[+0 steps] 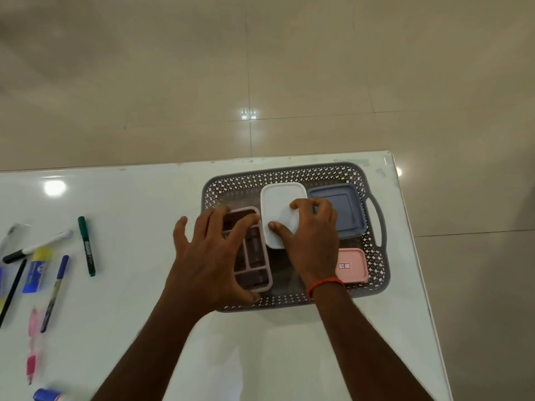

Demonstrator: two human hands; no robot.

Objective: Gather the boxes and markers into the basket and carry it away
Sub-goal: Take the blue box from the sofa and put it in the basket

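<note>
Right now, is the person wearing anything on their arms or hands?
Both forearms are bare, with no sleeves or gloves in view. The right hand has a thin orange-red thread band around its wrist. The left hand and its wrist show nothing worn, no rings or watch.

Both forearms are bare, with no sleeves reaching into view. A thin orange-red thread band [325,285] circles the wrist of the right hand [311,241]. The left hand [208,261] carries no band or ring.
</note>
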